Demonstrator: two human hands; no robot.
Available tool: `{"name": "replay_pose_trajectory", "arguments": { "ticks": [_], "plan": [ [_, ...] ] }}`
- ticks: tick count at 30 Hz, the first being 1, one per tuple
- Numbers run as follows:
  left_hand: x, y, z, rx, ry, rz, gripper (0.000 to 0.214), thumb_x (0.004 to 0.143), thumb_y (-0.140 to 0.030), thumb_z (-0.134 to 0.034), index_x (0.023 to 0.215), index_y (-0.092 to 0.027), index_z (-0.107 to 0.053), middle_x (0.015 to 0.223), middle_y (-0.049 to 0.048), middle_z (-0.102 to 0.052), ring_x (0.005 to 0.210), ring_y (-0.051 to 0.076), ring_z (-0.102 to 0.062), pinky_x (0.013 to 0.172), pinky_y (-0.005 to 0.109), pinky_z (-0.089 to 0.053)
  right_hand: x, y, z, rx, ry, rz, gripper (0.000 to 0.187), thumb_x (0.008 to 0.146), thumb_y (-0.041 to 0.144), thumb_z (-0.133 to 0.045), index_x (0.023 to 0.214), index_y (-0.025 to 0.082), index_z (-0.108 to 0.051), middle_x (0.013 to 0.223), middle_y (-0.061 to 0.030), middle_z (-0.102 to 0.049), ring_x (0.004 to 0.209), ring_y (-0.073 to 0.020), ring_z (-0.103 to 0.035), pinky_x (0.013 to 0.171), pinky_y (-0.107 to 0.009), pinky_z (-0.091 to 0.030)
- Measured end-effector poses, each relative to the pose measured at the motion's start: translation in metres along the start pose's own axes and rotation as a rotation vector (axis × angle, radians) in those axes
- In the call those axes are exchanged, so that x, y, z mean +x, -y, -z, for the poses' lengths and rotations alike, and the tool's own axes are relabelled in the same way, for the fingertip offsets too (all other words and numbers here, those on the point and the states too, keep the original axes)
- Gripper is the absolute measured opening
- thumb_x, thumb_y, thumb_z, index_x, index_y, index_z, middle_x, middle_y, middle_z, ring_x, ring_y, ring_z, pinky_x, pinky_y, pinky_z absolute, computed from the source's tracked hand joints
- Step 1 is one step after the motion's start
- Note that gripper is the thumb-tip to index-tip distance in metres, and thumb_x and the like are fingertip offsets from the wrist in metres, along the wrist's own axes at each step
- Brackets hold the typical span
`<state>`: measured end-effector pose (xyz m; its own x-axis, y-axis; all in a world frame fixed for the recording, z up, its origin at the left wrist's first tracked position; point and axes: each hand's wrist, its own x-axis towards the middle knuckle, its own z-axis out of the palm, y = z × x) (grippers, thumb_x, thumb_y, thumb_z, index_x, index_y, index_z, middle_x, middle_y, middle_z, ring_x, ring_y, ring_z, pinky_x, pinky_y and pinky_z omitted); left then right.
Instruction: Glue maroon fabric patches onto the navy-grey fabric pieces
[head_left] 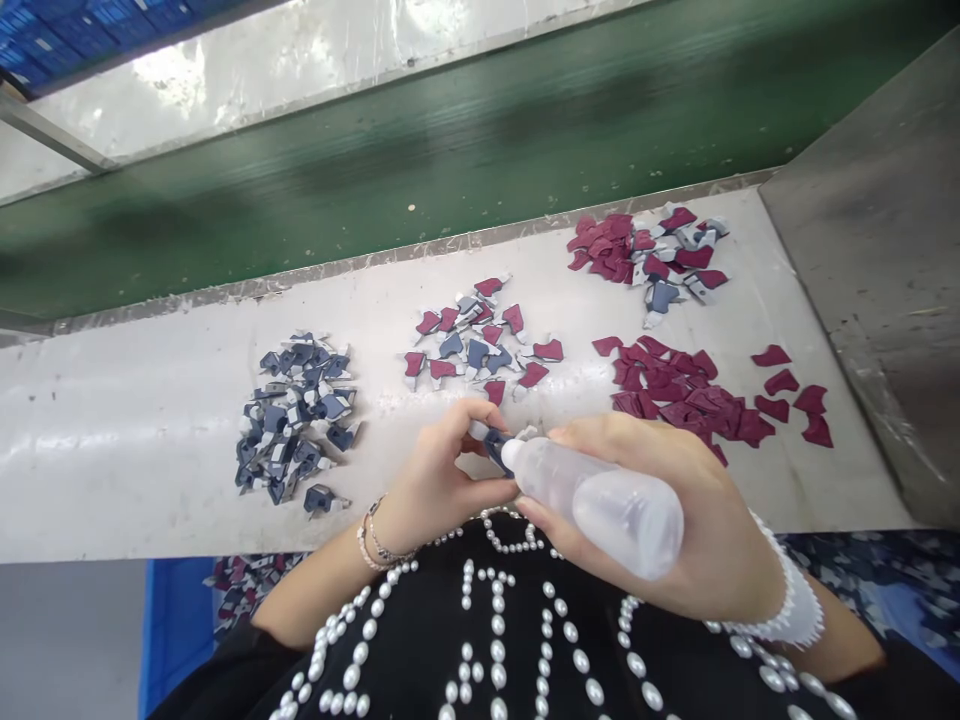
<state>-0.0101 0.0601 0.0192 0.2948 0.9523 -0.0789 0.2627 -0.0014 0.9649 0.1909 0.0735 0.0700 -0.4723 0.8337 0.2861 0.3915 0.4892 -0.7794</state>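
Between thumb and fingers, my left hand (439, 480) pinches a small dark blue and grey plastic part (495, 448). My right hand (660, 500) is wrapped round a translucent squeeze bottle (592, 500), which lies tilted with its white nozzle touching or just over that part. Beyond my hands is a loose group of grey parts (480, 350), several with maroon faces and a few with blue ones. A heap of dark blue and grey parts (296, 420) lies to the left. Flat maroon pieces (682, 395) are piled to the right.
At the back right, more maroon pieces (600, 245) lie beside assembled parts (679, 255). A green belt (375, 180) runs behind the pale worktop (150, 440). A metal panel (877, 270) borders the right side. Below the front edge is a blue bin (169, 620) with parts in it.
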Motion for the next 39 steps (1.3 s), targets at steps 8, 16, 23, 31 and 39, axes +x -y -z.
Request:
{"name": "replay_pose_trajectory", "arguments": {
  "ticks": [8, 16, 23, 31, 39],
  "plan": [
    [0.0, -0.001, 0.001, 0.005, -0.029, -0.006, 0.044, 0.067, -0.003, -0.075, 0.1, -0.023, -0.052, 0.091, -0.0008, -0.057, 0.078, 0.012, -0.058, 0.067, 0.022, -0.051, -0.004, 0.002, 0.009, -0.061, 0.11, 0.003, 0.017, 0.085, 0.027, -0.067, 0.091, 0.024, -0.051, 0.071, 0.0048, -0.064, 0.056, -0.0119, -0.06, 0.053, -0.026, -0.045],
    [0.001, -0.003, 0.004, -0.006, -0.03, -0.002, 0.043, 0.069, -0.009, -0.079, 0.1, -0.022, -0.051, 0.09, -0.0007, -0.059, 0.077, 0.013, -0.063, 0.069, 0.025, -0.054, -0.006, 0.003, 0.015, -0.077, 0.18, 0.002, 0.016, 0.086, 0.027, -0.066, 0.092, 0.023, -0.053, 0.07, 0.0055, -0.064, 0.056, -0.0112, -0.06, 0.052, -0.026, -0.044],
    [-0.001, 0.001, 0.002, 0.09, 0.045, -0.046, 0.045, 0.068, -0.007, -0.076, 0.102, -0.024, -0.052, 0.095, -0.0009, -0.06, 0.076, 0.012, -0.059, 0.067, 0.023, -0.052, -0.002, 0.001, 0.009, -0.102, 0.116, 0.03, 0.022, 0.085, 0.033, -0.068, 0.087, 0.025, -0.048, 0.082, 0.0027, -0.07, 0.065, -0.0132, -0.066, 0.055, -0.026, -0.047],
    [0.0, -0.005, 0.005, 0.173, -0.047, -0.069, 0.039, 0.073, -0.02, -0.08, 0.1, -0.022, -0.051, 0.087, -0.0008, -0.061, 0.074, 0.012, -0.062, 0.068, 0.025, -0.054, -0.009, 0.004, 0.016, -0.107, 0.208, 0.0, 0.018, 0.085, 0.027, -0.067, 0.094, 0.024, -0.051, 0.07, 0.0071, -0.062, 0.056, -0.01, -0.059, 0.052, -0.025, -0.044],
    [0.0, -0.008, 0.004, 0.264, -0.089, -0.117, 0.039, 0.074, -0.023, -0.081, 0.1, -0.022, -0.051, 0.086, -0.0007, -0.063, 0.071, 0.012, -0.063, 0.066, 0.024, -0.055, -0.008, 0.004, 0.013, -0.099, 0.092, -0.011, 0.024, 0.085, 0.027, -0.067, 0.081, 0.025, -0.044, 0.068, 0.0064, -0.059, 0.054, -0.0106, -0.057, 0.051, -0.026, -0.045]
  ]
}}
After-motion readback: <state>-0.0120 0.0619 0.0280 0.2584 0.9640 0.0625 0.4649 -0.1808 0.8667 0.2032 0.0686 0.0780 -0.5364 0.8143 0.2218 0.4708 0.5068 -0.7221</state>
